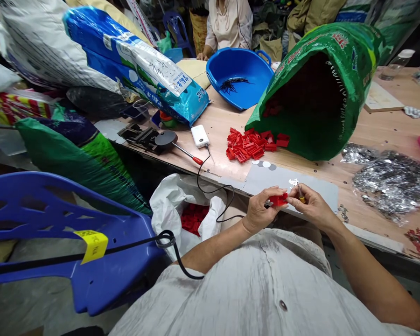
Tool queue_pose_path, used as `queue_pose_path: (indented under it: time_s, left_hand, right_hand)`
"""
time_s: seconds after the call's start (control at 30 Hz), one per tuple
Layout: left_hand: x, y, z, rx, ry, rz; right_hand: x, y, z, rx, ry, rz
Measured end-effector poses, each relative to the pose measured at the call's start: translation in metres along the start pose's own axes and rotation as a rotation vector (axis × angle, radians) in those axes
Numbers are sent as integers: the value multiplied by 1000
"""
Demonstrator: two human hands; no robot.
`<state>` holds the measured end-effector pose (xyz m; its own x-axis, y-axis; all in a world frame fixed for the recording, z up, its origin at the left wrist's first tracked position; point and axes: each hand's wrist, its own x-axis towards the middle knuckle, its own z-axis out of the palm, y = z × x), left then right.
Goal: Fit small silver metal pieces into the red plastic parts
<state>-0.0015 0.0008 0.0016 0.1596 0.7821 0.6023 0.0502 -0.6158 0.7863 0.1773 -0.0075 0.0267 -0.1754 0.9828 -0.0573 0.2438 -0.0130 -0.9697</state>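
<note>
My left hand [262, 209] is closed on a small red plastic part [278, 200], held just over the table's front edge. Close against its right end are the fingers of my right hand [311, 205], which also grip a small tool with a yellow handle [302, 199]. The tool's exact kind is too small to make out. Beneath my hands lies a grey sheet [322, 189] with a few small shiny metal pieces [293, 182] on it. A heap of similar red parts [248, 144] spreads at the mouth of a green sack [301, 144].
A white bag [164, 200] of red parts stands below the table edge, beside a blue chair [126, 196]. A thin black cable from a white box [200, 136] hangs over the edge. Bags of metal pieces [392, 179] lie right; a blue basin [245, 65] and another person [229, 23] are behind.
</note>
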Motion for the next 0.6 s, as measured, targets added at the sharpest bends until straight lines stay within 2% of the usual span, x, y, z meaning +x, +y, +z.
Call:
queue_pose_path:
  time_s: [0.2, 0.4, 0.6]
  left_hand:
    - [2, 3, 1, 34, -21, 49]
    - [-4, 1, 6, 54, -89, 93]
    - [-13, 0, 6, -56, -64, -141]
  right_hand:
    - [-2, -2, -3, 113, -35, 49]
    - [-2, 13, -2, 171, -85, 90]
    - [-5, 22, 5, 332, -134, 209]
